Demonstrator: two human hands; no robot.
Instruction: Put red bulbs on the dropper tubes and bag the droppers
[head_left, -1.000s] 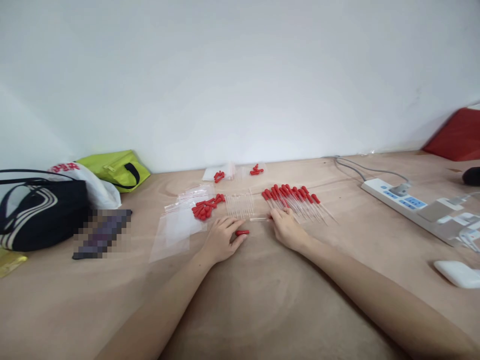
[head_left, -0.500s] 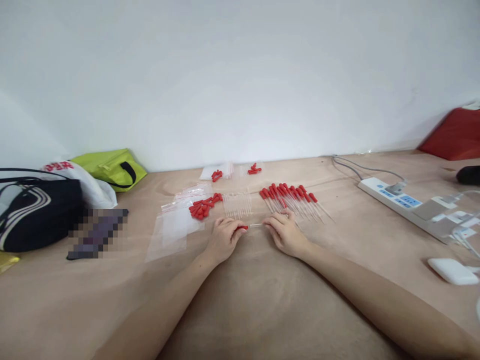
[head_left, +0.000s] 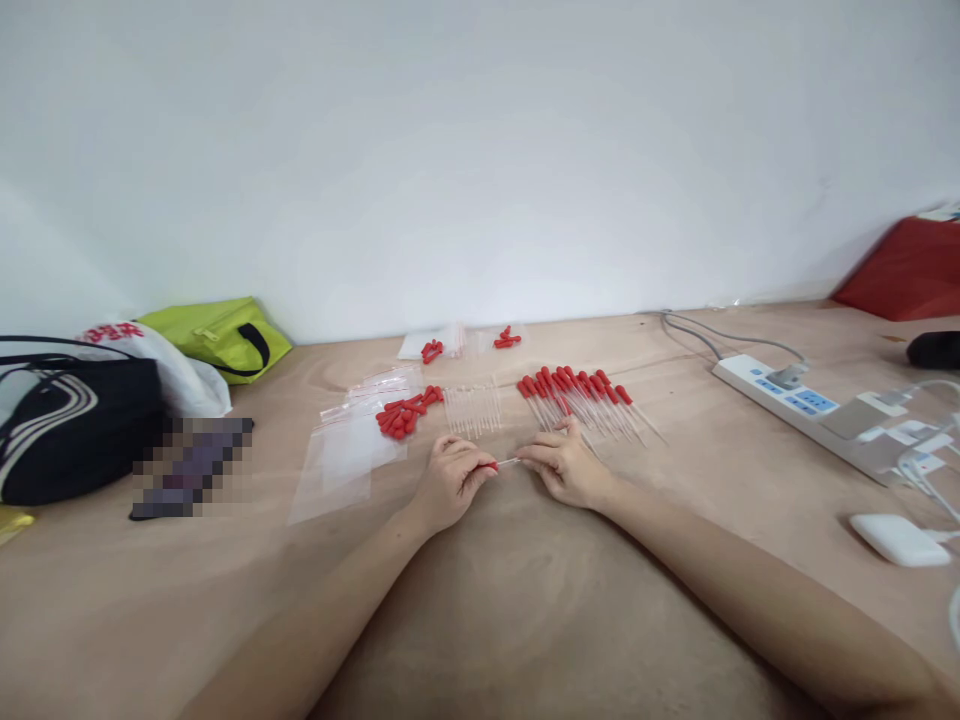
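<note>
More than a dozen red-capped tubes (head_left: 583,383) lie fanned right of centre in the head view, apparently done; a row of bare tubes (head_left: 472,408) at centre and loose red bulbs (head_left: 405,414) left of it are still unpaired. Mid-frame, the left hand's (head_left: 448,482) grip pinches one bulb (head_left: 492,466), the right hand's (head_left: 570,468) a thin tube (head_left: 510,461) meeting it; how deep, I cannot tell. Plastic bags (head_left: 345,455) crowd the loose bulbs; a power strip (head_left: 780,392) sits at right.
</note>
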